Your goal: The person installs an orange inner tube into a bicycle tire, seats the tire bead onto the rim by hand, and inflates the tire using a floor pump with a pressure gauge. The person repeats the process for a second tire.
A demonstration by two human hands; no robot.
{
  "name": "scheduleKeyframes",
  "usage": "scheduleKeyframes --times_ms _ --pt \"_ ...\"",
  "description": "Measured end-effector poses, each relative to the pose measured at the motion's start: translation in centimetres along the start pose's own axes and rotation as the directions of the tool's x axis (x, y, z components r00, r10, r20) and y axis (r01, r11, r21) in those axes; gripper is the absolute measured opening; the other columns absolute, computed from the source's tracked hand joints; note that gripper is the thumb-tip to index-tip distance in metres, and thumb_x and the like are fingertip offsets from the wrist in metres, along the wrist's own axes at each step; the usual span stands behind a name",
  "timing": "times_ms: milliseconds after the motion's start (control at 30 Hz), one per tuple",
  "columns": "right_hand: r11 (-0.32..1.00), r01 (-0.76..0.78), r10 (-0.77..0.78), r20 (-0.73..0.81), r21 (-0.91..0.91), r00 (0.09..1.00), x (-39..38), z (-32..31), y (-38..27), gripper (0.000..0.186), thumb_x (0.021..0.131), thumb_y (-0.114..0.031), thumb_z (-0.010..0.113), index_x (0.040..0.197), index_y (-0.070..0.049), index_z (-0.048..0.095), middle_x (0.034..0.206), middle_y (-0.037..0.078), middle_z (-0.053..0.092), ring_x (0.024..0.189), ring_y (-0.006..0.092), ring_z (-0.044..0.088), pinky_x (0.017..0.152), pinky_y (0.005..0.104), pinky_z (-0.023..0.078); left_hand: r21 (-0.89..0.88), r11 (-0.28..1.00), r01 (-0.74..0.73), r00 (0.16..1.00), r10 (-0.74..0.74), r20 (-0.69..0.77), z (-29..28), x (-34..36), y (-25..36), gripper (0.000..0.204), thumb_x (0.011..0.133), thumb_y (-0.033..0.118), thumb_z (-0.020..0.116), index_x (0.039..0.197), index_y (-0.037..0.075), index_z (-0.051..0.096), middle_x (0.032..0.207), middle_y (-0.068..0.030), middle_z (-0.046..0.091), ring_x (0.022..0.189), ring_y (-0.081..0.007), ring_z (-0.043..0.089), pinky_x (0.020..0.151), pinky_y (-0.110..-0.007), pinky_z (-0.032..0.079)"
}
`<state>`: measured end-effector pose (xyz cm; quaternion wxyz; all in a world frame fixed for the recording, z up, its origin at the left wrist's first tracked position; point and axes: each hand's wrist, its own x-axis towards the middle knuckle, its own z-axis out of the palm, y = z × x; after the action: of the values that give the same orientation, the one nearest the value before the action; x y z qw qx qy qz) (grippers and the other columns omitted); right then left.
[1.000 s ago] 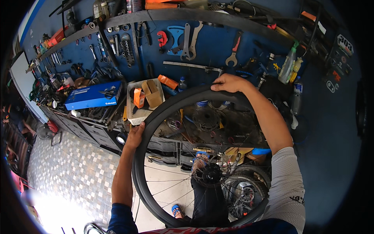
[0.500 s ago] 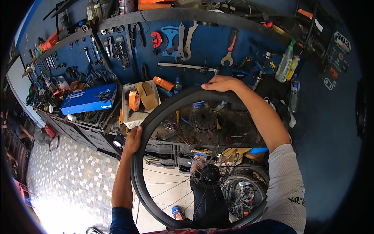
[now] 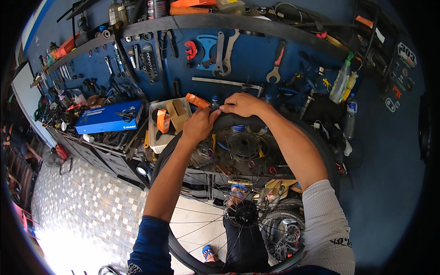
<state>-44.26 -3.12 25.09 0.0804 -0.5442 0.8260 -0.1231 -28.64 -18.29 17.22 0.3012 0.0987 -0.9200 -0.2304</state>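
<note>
A blue box [image 3: 109, 118], a basket [image 3: 161, 145], our left hand [image 3: 200, 123], fingers curled round the top of the wheel [image 3: 246, 213], which stands between us and the bench [image 3: 114, 161], our right hand [image 3: 242, 104] just beside, fingers pinching it too, a bottle [image 3: 350, 120]

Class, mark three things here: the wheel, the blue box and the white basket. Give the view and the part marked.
Wheel [image 3: 246, 213]: head view, on the dark hub at its middle.
Blue box [image 3: 105, 118]: head view, on its top face.
White basket [image 3: 160, 145]: head view, on its near wall.
</note>
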Motion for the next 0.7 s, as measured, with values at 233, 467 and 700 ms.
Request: scheduleKeyframes --times_ms 233,467,700 --pt "0.987 -0.122 0.122 0.001 0.106 0.992 -2.2 0.1 2.9 0.052 0.101 -0.057 0.061 0.11 -0.01 0.08 0.094 0.014 0.075 0.092 0.0292 0.071 0.083 0.0441 0.052 -0.004 0.998 0.064 0.996 -0.064 0.056 1.4 1.7 2.8 0.055 0.099 0.055 0.065 0.088 0.002 0.075 0.079 -0.0249 0.072 0.083 -0.0451 0.073 0.075 -0.053 0.058" --pt "0.962 -0.218 0.211 0.055 0.163 0.976 -3.2 0.1 4.3 0.058 0.097 -0.066 0.064 0.113 -0.013 0.081 0.095 0.01 0.077 0.087 0.0225 0.07 0.078 0.0393 0.052 -0.081 0.975 0.207 0.916 -0.164 0.365 0.7 4.9 3.0 0.061 0.091 0.061 0.074 0.095 0.0 0.081 0.081 -0.0198 0.075 0.078 -0.0296 0.075 0.075 -0.043 0.057" --pt "0.956 -0.262 0.248 0.113 0.132 0.962 -2.7 1.2 5.6 0.058 0.096 -0.067 0.065 0.115 -0.014 0.081 0.102 0.011 0.078 0.096 0.0233 0.07 0.085 0.0367 0.053 -0.239 0.906 0.35 0.809 -0.165 0.564 1.6 5.6 1.7 0.065 0.085 0.064 0.08 0.095 0.0 0.082 0.083 -0.0121 0.076 0.076 -0.0218 0.073 0.072 -0.036 0.056"
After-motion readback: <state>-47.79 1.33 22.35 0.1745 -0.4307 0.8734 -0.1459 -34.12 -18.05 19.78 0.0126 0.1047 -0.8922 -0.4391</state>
